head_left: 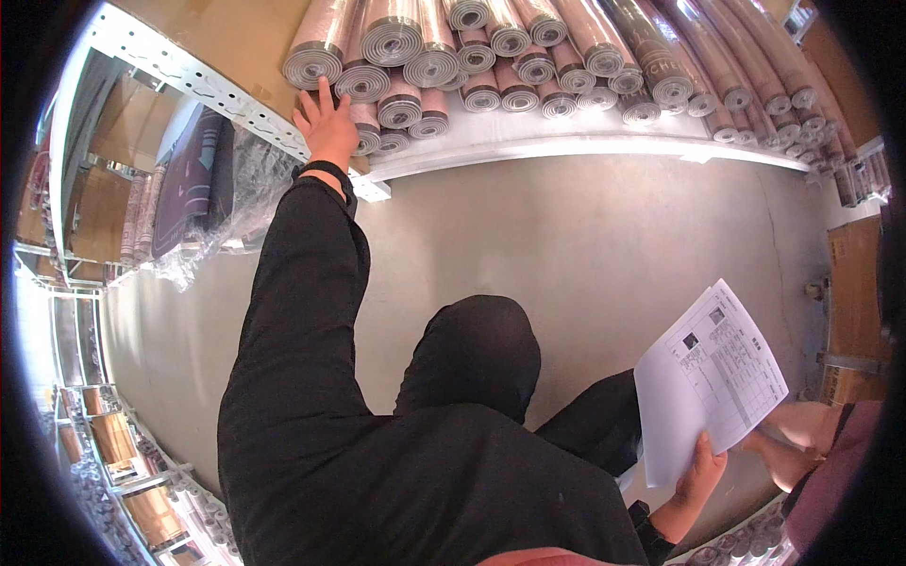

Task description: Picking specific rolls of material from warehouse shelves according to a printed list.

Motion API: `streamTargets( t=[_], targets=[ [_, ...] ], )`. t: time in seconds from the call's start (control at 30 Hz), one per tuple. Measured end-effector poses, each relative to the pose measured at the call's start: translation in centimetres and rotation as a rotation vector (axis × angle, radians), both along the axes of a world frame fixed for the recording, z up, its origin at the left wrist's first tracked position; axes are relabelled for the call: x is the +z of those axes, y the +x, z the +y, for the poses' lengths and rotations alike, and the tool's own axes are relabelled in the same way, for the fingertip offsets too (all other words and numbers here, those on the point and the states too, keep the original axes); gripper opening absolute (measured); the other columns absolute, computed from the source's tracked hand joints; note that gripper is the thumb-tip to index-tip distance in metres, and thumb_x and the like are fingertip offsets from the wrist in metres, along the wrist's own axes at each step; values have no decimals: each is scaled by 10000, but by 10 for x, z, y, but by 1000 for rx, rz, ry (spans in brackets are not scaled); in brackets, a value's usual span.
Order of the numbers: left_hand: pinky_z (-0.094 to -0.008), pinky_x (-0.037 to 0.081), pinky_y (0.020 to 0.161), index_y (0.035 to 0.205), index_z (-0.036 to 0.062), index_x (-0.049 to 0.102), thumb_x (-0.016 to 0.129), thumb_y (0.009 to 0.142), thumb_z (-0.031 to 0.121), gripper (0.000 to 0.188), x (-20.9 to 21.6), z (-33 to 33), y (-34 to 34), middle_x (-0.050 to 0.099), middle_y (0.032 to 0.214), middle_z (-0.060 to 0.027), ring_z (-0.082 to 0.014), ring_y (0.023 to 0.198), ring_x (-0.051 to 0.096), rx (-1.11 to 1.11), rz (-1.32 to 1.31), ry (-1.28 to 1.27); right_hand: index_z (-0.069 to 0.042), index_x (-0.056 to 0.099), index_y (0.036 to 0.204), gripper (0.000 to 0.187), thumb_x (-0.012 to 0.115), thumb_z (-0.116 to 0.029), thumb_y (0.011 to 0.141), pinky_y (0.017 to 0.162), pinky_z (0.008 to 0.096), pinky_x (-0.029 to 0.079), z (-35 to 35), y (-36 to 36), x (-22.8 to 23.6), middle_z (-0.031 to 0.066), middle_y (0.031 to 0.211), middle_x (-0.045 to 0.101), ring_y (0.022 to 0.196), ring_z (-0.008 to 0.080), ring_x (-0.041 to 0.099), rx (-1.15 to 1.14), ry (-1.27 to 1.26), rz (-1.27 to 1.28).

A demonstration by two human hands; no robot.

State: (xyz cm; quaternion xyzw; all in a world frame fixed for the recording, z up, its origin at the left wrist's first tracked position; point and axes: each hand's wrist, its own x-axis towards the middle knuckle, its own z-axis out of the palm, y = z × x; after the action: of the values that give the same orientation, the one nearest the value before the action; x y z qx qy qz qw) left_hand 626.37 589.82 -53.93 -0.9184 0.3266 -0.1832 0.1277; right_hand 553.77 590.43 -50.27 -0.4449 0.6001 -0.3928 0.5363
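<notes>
Many rolled mats (602, 61), left hand (330, 130) at their ends, fingers spread, right hand (696, 479) pinching papers (703, 382)

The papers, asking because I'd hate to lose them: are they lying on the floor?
No, the right hand holds the papers near their lower edge.

Room before rolls (392, 42) (post (203, 86) at left)

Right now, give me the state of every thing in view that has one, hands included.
Rolls: wound up, stacked, ends facing out.
Papers: unfolded, slightly curved, printed side showing.
Left hand: open, fingers spread at the ends of the rolls.
Right hand: closed on the papers' lower edge.
Clear plastic: crumpled, hanging loose at left.
</notes>
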Motion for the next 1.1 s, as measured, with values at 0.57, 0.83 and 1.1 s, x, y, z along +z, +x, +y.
streamTargets(
  t=[0.57, 0.83, 1.1],
  targets=[
    [-563, 89, 1076, 1261, 250, 549, 497, 838, 155, 437, -17, -17, -18, 104, 1543, -46, -377, 1386, 120, -164, -102, -53, 135, 479, 1189, 463, 608, -180, 875, 873, 330, 442, 10, -15, -14, 178, 1118, 591, 978, 233, 583, -35, 46, 77],
    [-548, 138, 1075, 987, 140, 706, 557, 786, 144, 250, 3, -58, -25, 203, 1521, -24, -345, 1333, 262, -368, -51, 30, 111, 479, 1201, 508, 629, -241, 867, 856, 339, 447, 3, -20, -20, 172, 1114, 591, 966, 224, 580, 13, 97, 27],
    [-442, 303, 983, 1419, 135, 325, 501, 808, 113, 636, -33, -83, -42, 479, 1313, -148, -253, 1234, 432, -374, 199, 173, 99, 472, 1211, 461, 608, -172, 863, 881, 342, 442, 5, -18, -28, 171, 1133, 580, 1002, 240, 572, 40, 175, -96]
  ],
)
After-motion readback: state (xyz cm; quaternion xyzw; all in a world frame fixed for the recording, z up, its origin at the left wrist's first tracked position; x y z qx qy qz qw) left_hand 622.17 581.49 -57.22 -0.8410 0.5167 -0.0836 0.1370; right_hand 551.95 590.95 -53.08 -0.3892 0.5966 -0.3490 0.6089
